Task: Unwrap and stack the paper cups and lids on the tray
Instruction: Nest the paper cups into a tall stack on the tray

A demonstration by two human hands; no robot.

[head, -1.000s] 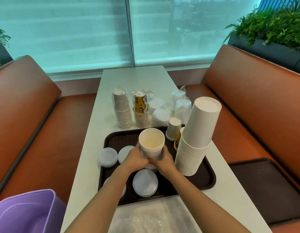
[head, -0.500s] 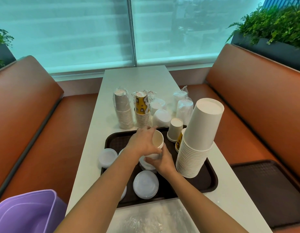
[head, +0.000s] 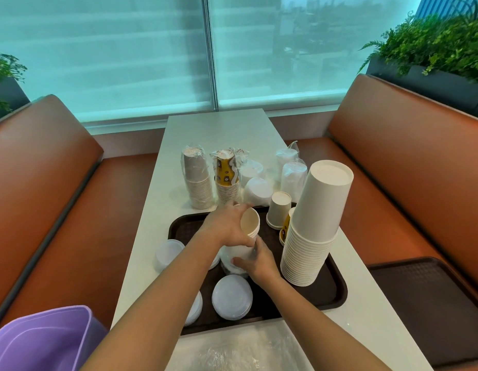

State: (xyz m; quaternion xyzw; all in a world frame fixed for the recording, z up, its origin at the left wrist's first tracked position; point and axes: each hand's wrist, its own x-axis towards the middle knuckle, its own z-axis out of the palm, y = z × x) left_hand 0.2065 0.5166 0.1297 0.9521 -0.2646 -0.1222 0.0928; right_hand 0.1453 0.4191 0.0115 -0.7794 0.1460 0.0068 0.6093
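A dark brown tray (head: 336, 293) lies on the white table. Over its middle my left hand (head: 227, 226) grips the rim of a short stack of white paper cups (head: 249, 223), tilted to the right. My right hand (head: 259, 261) holds the stack's lower part from the right. A tall stack of upturned white cups (head: 315, 226) stands on the tray's right side. A small upturned cup (head: 279, 210) sits behind it. White lids (head: 232, 297) lie on the tray's near side, and another lid pile (head: 168, 253) sits off its left edge.
Wrapped sleeves of cups (head: 197, 180) and lids (head: 292, 175) stand on the table behind the tray. Crumpled clear wrap (head: 240, 349) lies at the near edge. A purple bin (head: 42, 341) is at lower left. A second tray (head: 433, 309) rests on the right bench.
My left hand went from the side of the cups up over their rim, and the stack has tipped from upright to leaning right. My right hand stayed low on it.
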